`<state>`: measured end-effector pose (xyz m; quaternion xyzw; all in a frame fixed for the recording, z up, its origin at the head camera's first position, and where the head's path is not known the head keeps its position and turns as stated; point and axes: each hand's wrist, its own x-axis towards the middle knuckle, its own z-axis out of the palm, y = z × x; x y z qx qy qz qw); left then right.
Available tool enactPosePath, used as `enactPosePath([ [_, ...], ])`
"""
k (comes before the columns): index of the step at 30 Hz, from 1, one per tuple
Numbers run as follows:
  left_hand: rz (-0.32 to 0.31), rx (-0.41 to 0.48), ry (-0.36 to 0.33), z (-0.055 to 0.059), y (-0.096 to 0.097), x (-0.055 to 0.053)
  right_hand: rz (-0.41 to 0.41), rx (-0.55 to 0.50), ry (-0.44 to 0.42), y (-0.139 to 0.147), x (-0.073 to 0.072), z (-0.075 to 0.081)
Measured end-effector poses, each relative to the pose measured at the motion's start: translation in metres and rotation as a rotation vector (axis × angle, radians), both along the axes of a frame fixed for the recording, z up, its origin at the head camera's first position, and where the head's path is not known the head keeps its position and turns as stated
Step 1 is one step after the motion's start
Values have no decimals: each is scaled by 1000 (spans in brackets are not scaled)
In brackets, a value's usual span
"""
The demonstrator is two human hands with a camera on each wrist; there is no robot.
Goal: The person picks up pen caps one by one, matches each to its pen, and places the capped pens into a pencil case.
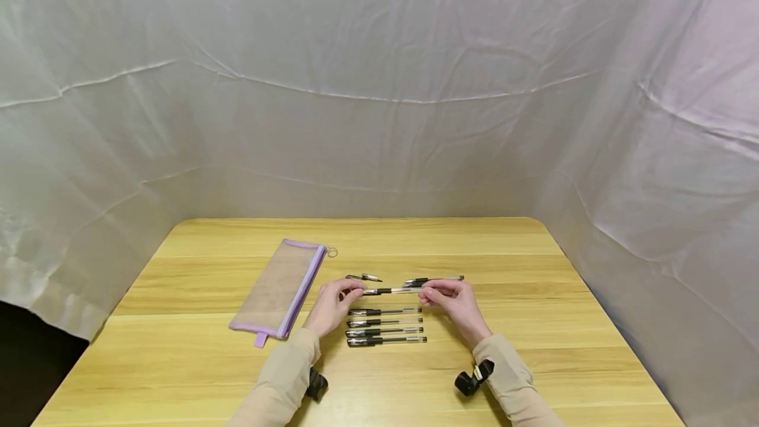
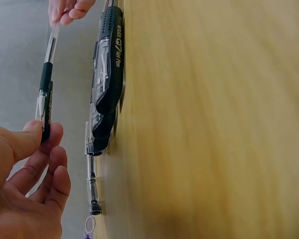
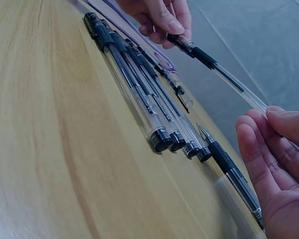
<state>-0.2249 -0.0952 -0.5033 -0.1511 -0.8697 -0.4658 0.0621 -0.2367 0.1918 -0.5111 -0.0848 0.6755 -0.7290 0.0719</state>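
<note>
A clear gel pen with a black grip is held level above the table between both hands. My left hand pinches its capped end between thumb and forefinger. At the other end, the thumb and fingertips of my right hand grip the clear barrel. In the right wrist view, the pen's black cap shows at the left fingertips. Several capped gel pens lie side by side nearer the body. Beyond the right fingers rests an uncapped pen, its metal tip pointing left.
Left of the hands lies a mesh zip pouch with purple edging and a small ring. Short black-and-clear pen parts sit past the left hand. The wooden table is enclosed by a grey fabric curtain.
</note>
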Motion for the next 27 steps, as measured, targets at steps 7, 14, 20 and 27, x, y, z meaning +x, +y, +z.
enactPosePath([
  [7,-8,6,-20,1,1,1,14,0,5,-1,0,-1],
  [14,-18,17,-16,2,1,3,9,5,7,-2,0,-3],
  [20,-20,40,-11,0,0,3,11,11,40,-3,2,-2],
  [27,-5,58,-30,0,0,3,-9,21,42,-4,1,-2],
])
